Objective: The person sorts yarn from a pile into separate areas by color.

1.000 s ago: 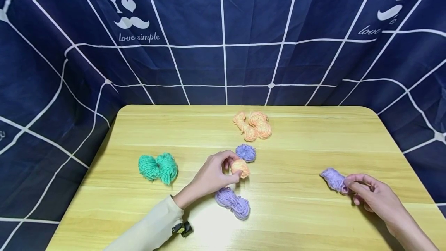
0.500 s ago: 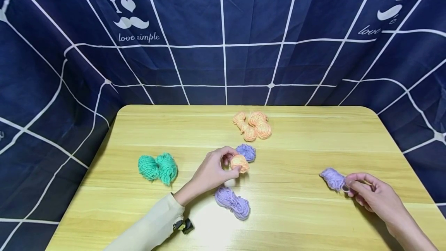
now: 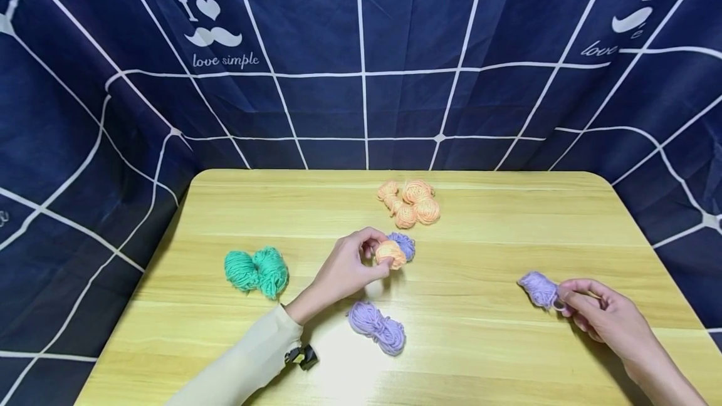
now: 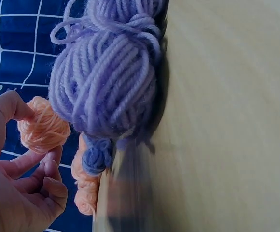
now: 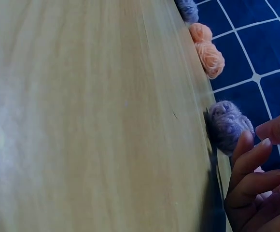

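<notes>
My left hand pinches a small peach yarn ball between thumb and fingers, held over the table. In the head view that ball partly covers a blue-violet yarn ball behind it. Below the hand lies a lilac yarn skein, tied at its middle; it looms large in the left wrist view. At the right, my right hand holds the near end of another lilac yarn skein between thumb and fingers. In the right wrist view the fingers hide part of that skein's end.
Several peach yarn bundles lie together toward the table's far edge. A green yarn skein sits at the left. The wooden table is bordered by a dark blue curtain with white grid lines at the back and sides.
My left hand has moved a little away toward the far edge with the peach ball, which now overlaps the blue-violet ball in view. The right hand and its lilac skein have barely shifted.
</notes>
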Motion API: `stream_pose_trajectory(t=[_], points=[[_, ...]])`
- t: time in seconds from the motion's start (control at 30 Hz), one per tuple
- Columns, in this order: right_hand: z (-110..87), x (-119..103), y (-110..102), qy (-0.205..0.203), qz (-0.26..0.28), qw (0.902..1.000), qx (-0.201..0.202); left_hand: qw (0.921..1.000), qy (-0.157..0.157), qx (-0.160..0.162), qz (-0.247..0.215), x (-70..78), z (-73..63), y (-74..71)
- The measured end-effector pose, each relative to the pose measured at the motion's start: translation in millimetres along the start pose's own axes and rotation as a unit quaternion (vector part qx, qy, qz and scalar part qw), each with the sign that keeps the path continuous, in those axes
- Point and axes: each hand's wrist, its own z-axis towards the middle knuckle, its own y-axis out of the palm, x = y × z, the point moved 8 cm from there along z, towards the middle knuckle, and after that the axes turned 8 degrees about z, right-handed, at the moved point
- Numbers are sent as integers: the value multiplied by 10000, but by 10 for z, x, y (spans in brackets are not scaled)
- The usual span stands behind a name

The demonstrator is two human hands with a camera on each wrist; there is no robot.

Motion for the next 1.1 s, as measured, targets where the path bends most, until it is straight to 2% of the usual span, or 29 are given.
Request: stream_pose_trajectory(t=[0.4,0.9,1.1], points=[[-7,-26,27,-283,49,9996,-52,9999,22,102,-91,9,77,-19],[-54,-73,37,-268,-147,9995,14,9995,-4,290,-134,-22,231,-61],[-62,-81,44,-239,-67,9997,7,9992,-12,362,-160,-42,296,-85]])
